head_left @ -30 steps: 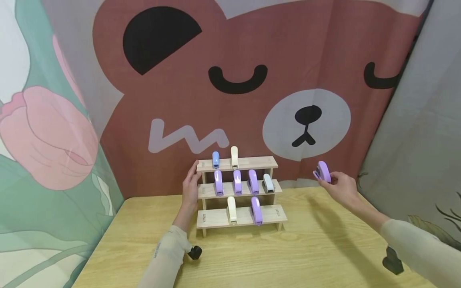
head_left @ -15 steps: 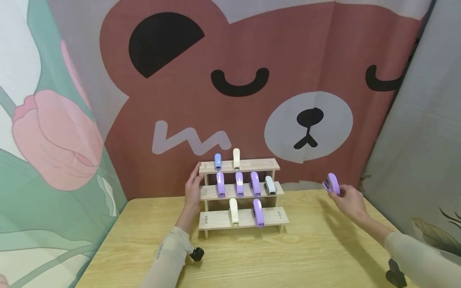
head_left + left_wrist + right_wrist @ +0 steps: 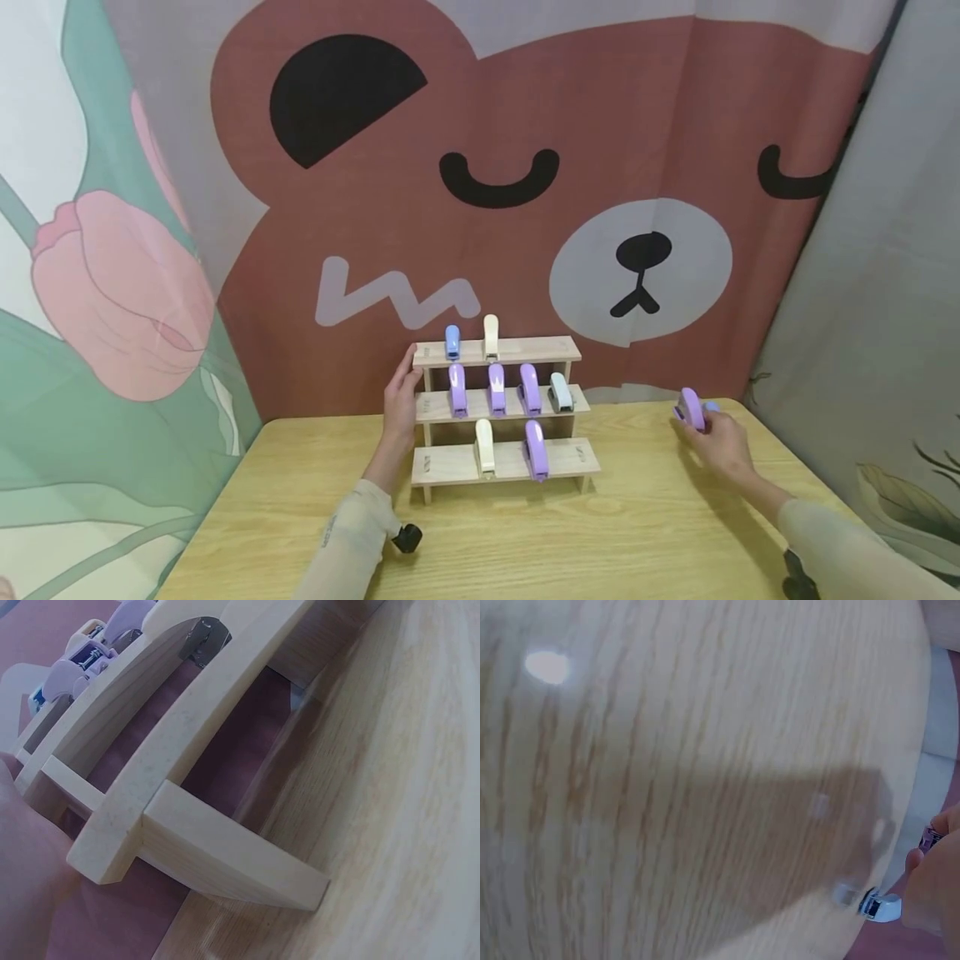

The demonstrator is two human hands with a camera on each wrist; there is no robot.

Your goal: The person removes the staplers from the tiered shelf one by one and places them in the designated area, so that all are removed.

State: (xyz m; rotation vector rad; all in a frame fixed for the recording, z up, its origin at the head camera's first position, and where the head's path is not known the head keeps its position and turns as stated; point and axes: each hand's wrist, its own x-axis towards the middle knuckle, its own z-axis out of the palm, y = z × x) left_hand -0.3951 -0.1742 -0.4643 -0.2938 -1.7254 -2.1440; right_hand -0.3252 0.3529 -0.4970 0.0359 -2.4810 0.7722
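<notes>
My left hand (image 3: 400, 404) holds the left end of a three-tier wooden display stand (image 3: 450, 462); its fingertips are partly hidden behind the upper tier. In the left wrist view, that hand (image 3: 30, 862) lies against the stand's end (image 3: 112, 832). Out at the right, my right hand (image 3: 722, 446) pinches a purple stapler (image 3: 691, 409) low over the table. A small blue thing (image 3: 712, 407) shows just behind this hand. The right wrist view has a pale stapler (image 3: 885, 908) on the table close to the hand (image 3: 934, 889).
On the top tier stand a blue stapler (image 3: 452, 342) and a cream one. Several purple staplers and a grey-blue stapler (image 3: 560, 392) line the middle tier. A cream stapler (image 3: 484, 450) and a purple stapler (image 3: 536, 450) occupy the bottom tier. A bear-print curtain (image 3: 360, 225) hangs behind the table.
My right hand has lowered toward the table's back right with the purple stapler, and the small blue thing has come into view behind it. The left hand keeps its place on the stand.
</notes>
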